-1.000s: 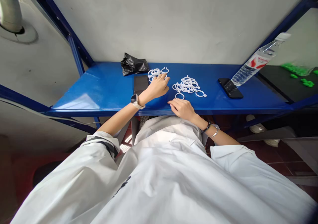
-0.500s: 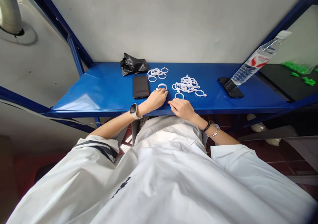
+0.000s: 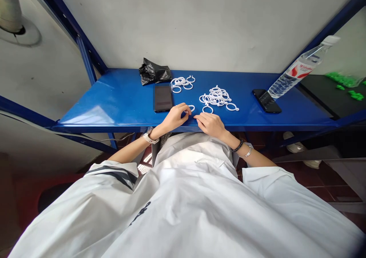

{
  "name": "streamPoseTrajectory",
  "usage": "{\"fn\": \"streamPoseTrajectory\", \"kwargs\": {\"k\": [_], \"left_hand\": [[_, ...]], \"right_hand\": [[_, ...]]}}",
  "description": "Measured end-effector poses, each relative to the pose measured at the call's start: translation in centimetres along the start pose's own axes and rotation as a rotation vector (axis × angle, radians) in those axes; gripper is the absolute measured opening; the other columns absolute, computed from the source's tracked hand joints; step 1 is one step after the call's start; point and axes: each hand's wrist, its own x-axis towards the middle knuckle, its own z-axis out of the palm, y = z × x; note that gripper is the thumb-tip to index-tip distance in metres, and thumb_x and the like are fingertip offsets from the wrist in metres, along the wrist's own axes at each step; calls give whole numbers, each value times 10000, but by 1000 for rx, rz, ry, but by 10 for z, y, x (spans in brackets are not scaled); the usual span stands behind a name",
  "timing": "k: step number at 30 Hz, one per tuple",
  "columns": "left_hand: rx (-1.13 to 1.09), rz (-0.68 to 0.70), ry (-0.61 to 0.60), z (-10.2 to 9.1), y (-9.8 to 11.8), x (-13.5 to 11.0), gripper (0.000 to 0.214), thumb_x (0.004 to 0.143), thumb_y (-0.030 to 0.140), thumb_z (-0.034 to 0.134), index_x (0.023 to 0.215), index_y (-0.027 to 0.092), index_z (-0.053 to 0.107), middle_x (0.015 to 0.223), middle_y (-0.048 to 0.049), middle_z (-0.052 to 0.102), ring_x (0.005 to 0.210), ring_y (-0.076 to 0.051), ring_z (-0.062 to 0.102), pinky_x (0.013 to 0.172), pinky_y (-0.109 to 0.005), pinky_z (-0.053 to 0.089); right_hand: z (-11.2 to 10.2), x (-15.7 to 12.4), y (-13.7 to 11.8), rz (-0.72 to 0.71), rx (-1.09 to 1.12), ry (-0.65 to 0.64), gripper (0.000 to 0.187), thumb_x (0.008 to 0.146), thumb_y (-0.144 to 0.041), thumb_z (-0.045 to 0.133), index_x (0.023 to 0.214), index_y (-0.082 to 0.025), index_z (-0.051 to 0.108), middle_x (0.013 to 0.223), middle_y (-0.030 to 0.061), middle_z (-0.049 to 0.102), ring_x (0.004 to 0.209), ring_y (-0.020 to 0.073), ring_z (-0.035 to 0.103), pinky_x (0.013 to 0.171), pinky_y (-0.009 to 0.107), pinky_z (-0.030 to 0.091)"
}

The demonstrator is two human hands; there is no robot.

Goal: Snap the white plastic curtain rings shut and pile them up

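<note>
My left hand [image 3: 177, 115] is at the front of the blue table, its thumb and index finger pinched on a white plastic ring [image 3: 191, 108]. Part of that ring is hidden behind the fingers. My right hand [image 3: 211, 124] rests on the table's front edge with its fingers loosely bent and the thumb apart, and I see nothing in it. Just beyond its knuckles lies a single white ring [image 3: 207, 109]. A pile of white rings [image 3: 215, 96] sits behind that, with one more ring [image 3: 232, 107] to its right. Another group of white rings [image 3: 182, 82] lies farther back, left of the pile.
A black tablet-like device [image 3: 162, 98] lies left of the rings, with a crumpled black plastic bag [image 3: 154, 72] behind it. On the right are a phone [image 3: 267, 101] and a water bottle [image 3: 300, 69]. Green pieces [image 3: 341, 79] lie on a dark surface beyond the blue table [image 3: 114, 101].
My left hand has turned, and its thumb and index finger now show in a pinch on the ring. The right hand stays almost where it was.
</note>
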Motion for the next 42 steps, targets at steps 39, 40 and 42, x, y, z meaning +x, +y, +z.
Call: {"fn": "streamPoseTrajectory", "kwargs": {"k": [39, 40, 42], "left_hand": [[-759, -166, -253, -10, 12, -2, 488, 793, 388, 773, 1165, 169, 545, 995, -64, 633, 916, -150, 600, 811, -279, 532], [-709, -144, -268, -9, 12, -3, 510, 805, 396, 760, 1204, 171, 537, 1020, -72, 631, 927, -153, 599, 825, -285, 531], [-631, -107, -288, -8, 10, -4, 545, 825, 417, 732, 1265, 174, 521, 1044, -77, 631, 933, -157, 603, 848, -299, 530]], "right_hand": [[-6, 1, -1, 70, 102, 59, 306, 1031, -273, 393, 846, -192, 622, 750, 34, 684, 680, 158, 587, 632, 282, 361], [-6, 1, -2, 75, 108, 53, 311, 1033, -275, 391, 838, -193, 619, 754, 35, 687, 682, 157, 589, 634, 282, 361], [-6, 1, -2, 71, 119, 56, 314, 1034, -277, 389, 832, -194, 614, 754, 36, 690, 683, 158, 595, 636, 281, 361]]}}
